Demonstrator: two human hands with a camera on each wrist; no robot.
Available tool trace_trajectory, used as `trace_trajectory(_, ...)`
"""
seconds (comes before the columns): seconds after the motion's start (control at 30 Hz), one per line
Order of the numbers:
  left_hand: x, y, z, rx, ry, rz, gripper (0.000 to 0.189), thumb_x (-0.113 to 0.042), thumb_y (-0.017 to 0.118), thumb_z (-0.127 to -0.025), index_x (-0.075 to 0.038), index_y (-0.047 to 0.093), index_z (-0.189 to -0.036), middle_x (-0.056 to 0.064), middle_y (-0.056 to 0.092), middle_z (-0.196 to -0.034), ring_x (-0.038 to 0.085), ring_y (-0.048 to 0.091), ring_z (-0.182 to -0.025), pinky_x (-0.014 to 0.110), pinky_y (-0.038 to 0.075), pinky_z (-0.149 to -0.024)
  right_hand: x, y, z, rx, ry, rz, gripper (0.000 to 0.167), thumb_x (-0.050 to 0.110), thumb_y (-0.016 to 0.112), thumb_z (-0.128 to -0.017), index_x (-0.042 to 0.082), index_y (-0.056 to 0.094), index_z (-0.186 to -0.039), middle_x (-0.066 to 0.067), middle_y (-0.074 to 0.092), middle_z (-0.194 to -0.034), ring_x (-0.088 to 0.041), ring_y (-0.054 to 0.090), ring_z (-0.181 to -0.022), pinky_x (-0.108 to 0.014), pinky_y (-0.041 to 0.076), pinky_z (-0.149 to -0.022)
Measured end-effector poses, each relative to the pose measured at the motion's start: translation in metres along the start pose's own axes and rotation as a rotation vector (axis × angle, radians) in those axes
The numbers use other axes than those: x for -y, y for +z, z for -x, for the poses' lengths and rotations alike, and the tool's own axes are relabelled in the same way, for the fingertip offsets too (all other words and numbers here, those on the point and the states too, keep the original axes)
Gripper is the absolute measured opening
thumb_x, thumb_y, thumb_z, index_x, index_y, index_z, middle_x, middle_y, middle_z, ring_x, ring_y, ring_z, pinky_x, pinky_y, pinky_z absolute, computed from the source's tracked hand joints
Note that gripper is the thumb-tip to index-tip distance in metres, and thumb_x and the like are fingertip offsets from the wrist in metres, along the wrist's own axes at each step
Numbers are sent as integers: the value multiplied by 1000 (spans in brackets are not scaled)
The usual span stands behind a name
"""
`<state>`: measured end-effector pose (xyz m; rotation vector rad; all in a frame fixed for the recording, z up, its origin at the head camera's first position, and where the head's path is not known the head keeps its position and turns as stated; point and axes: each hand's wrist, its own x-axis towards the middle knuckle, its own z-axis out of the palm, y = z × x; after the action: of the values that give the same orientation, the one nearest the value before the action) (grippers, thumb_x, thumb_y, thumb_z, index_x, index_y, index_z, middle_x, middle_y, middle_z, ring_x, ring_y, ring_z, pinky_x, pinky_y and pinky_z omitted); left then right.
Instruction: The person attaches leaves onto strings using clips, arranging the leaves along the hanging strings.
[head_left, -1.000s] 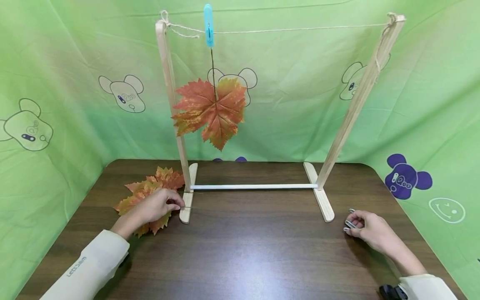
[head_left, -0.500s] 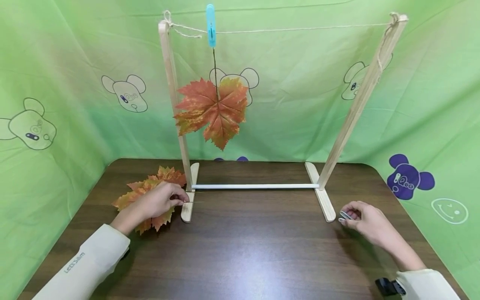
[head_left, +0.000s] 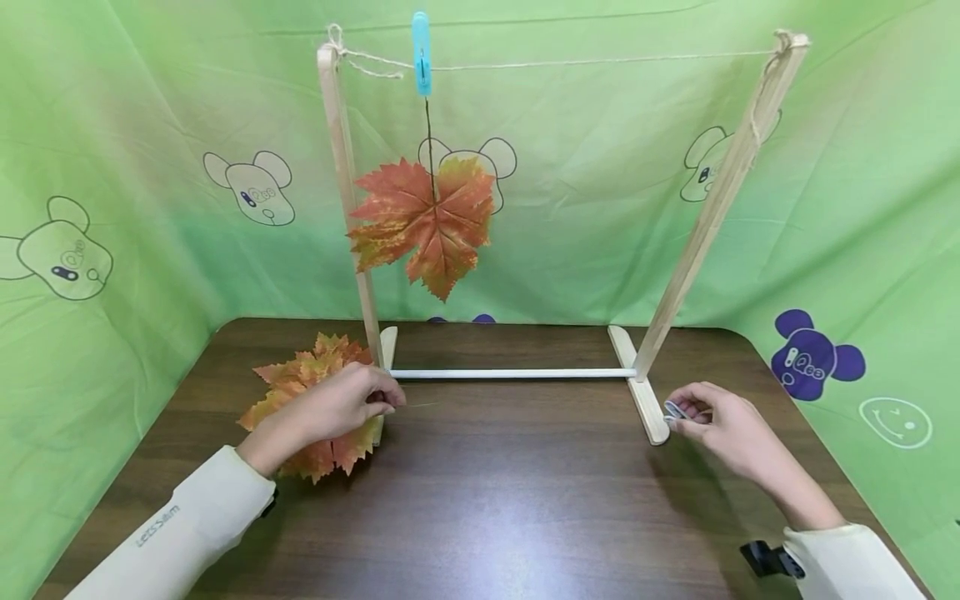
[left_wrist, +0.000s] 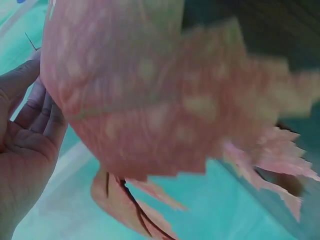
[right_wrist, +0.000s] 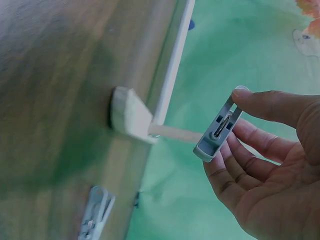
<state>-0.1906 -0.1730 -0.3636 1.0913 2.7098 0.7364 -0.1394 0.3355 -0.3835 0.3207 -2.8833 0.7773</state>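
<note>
My left hand (head_left: pixel 345 406) pinches the thin stem of an orange maple leaf (head_left: pixel 318 458) at the table's left side. This leaf (left_wrist: pixel 135 90) fills much of the left wrist view, and more leaf (left_wrist: pixel 275 160) shows below it. At the right, my right hand (head_left: pixel 723 425) holds a grey clothespin (head_left: pixel 675 411) between thumb and fingers, beside the rack's right foot. The right wrist view shows this clothespin (right_wrist: pixel 220 127) side-on. A blue clothespin (head_left: pixel 422 54) on the string (head_left: pixel 600 62) holds another maple leaf (head_left: pixel 431 221) by its stem.
A wooden rack (head_left: pixel 697 242) with a white crossbar (head_left: pixel 510 374) stands toward the back of the brown table (head_left: pixel 495 500). Another grey clothespin (right_wrist: pixel 95 214) lies on the tabletop in the right wrist view. Green cloth (head_left: pixel 585 192) with printed bears surrounds the table.
My left hand has moved right, drawing the leaf along by its stem. My right hand has lifted slightly and shifted left with the grey clothespin.
</note>
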Motion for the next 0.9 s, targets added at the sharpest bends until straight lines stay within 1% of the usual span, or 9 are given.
trace_trajectory(0.17, -10, -2, -7, -21, 9, 32, 16, 4, 73, -94, -6, 80, -106, 10, 79, -106, 20, 75, -98, 29, 62, -82, 13, -4, -8, -27, -64, -25, 24, -1, 82, -83, 0, 72, -105, -5, 70, -93, 10, 52, -79, -17, 53, -69)
trace_trajectory(0.27, -17, -1, -12, -30, 8, 42, 15, 2, 73, -95, -7, 80, -106, 8, 79, -105, 18, 75, -97, 27, 62, -81, 22, -8, -14, -41, -97, -29, 23, -2, 81, -84, 0, 72, -105, -6, 71, -94, 10, 53, -80, -16, 52, -70)
trace_trajectory(0.43, -29, 2, -22, -45, -6, 41, 15, -1, 73, -96, -8, 80, -107, 5, 78, -103, 14, 73, -95, 25, 60, -79, 39, -13, -24, -73, -142, -3, 23, 0, 82, -84, 2, 73, -106, -6, 73, -95, 10, 54, -81, -19, 53, -71)
trace_trajectory(0.57, -40, 4, -32, -75, -11, 53, 14, -1, 74, -95, -9, 80, -105, 2, 78, -96, 8, 70, -87, 21, 58, -75, 53, -18, -31, -93, -185, -7, 24, 0, 84, -84, 1, 74, -106, -6, 74, -96, 10, 56, -82, -17, 52, -72)
trace_trajectory(0.73, -52, 2, -43, -119, -11, 107, 11, -3, 76, -94, -8, 80, -103, 1, 78, -91, 4, 68, -81, 19, 57, -72, 69, -27, -40, -99, -203, -25, 25, 2, 83, -86, 1, 74, -109, -10, 75, -101, 9, 58, -86, -13, 50, -77)
trace_trajectory(0.83, -60, -1, -48, -146, -31, 135, 10, -5, 77, -94, -8, 80, -103, 1, 78, -90, 4, 68, -81, 20, 56, -73, 79, -34, -44, -101, -206, -39, 24, 2, 81, -88, 3, 73, -111, -11, 76, -104, 10, 58, -89, -9, 47, -80)
trace_trajectory(0.9, -65, -4, -51, -164, -48, 157, 10, -5, 76, -95, -8, 80, -103, -1, 77, -89, 4, 68, -81, 22, 57, -74, 85, -37, -47, -102, -216, -57, 24, 1, 80, -89, 3, 73, -112, -12, 76, -104, 12, 58, -90, -8, 47, -80)
